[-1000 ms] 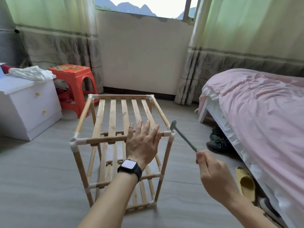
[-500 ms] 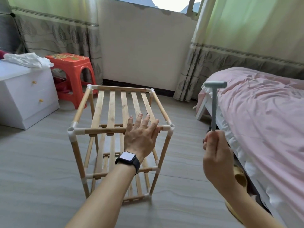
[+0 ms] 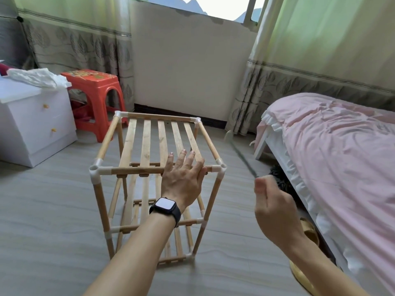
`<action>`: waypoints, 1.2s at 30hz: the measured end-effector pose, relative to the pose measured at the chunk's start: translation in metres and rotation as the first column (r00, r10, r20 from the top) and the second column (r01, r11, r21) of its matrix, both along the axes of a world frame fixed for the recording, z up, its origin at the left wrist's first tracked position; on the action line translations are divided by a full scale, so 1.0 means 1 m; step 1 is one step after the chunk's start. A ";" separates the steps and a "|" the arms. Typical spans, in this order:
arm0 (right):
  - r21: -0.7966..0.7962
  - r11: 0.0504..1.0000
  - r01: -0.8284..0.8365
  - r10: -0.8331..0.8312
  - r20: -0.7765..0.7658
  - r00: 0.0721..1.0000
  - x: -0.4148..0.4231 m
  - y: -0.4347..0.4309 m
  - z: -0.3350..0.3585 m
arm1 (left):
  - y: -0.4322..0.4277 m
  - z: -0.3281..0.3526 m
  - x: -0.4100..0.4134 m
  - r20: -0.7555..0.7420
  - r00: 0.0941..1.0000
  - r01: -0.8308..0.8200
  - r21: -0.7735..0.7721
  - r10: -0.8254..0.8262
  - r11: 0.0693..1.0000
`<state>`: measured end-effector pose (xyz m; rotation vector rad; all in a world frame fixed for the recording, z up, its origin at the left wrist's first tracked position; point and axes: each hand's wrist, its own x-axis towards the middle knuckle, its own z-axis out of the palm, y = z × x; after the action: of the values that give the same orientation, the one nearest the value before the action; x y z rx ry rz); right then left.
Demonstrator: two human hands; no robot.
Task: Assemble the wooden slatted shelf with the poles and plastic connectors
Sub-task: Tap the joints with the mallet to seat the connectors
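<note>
- The right hand (image 3: 275, 210) was seen closed around the handle of a small hammer (image 3: 241, 155). The hammer, held upright a moment earlier, had been swung down and was blurred.
- The left hand (image 3: 181, 176) was kept flat, fingers straight, on the near top rail.
- The wooden shelf (image 3: 147, 142) was stood on the floor; its near right connector (image 3: 221, 167) was judged the target for tapping.

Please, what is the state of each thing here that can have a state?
shelf: upright on the floor, slats in place.
left hand: flat on the shelf's top, fingers straight.
hammer: raised, tilted toward the shelf, blurred.
right hand: grips the hammer's handle.
drawers: both closed.
red stool: upright.
</note>
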<state>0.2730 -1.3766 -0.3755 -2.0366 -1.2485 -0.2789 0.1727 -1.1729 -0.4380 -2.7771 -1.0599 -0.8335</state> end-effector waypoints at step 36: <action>-0.423 0.892 -0.161 0.122 -0.118 0.985 -0.027 0.048 -0.016 | 0.044 0.005 -0.069 0.116 0.989 -0.059 -0.266 0.093 0.962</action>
<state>0.2464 -1.3289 -0.3912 -2.2770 -1.4947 0.1759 0.1033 -1.1287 -0.4335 -2.9024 -1.3839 -0.9352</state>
